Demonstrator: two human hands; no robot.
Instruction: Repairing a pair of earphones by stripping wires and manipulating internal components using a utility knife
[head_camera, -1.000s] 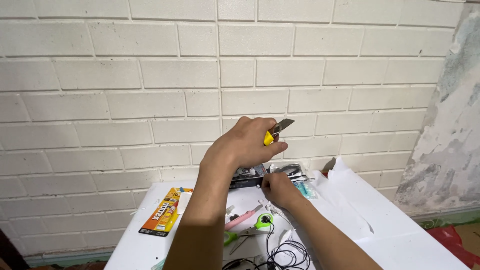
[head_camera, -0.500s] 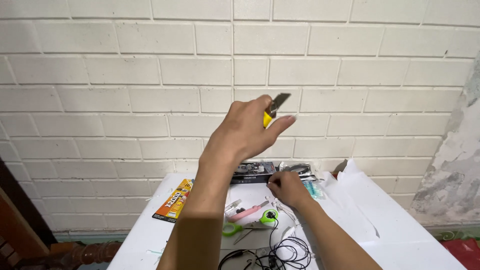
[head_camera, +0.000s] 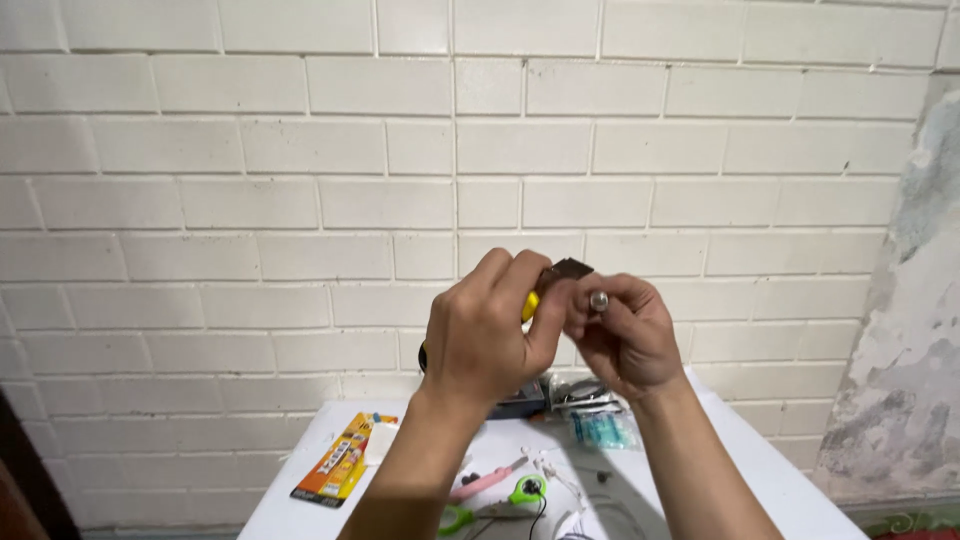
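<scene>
The right hand (head_camera: 625, 335) has come up off the white table (head_camera: 760, 480), pinching a small silver part (head_camera: 598, 300) beside the yellow utility knife (head_camera: 548, 285) clenched in the left hand (head_camera: 490, 335) (both now raised before the brick wall (head_camera: 300, 170)).

both forearms rise from the bottom edge, the left from about 7 o'clock and the right from about 5 o'clock, and meet at the middle of the view. the left hand (head_camera: 487, 338) is raised with its back to the camera, fingers curled into a tight grip and the thumb stretched toward 3 o'clock. the right hand (head_camera: 622, 335) sits just beside it at 3 o'clock, touching it, fingertips pinched together near the left thumb.
</scene>
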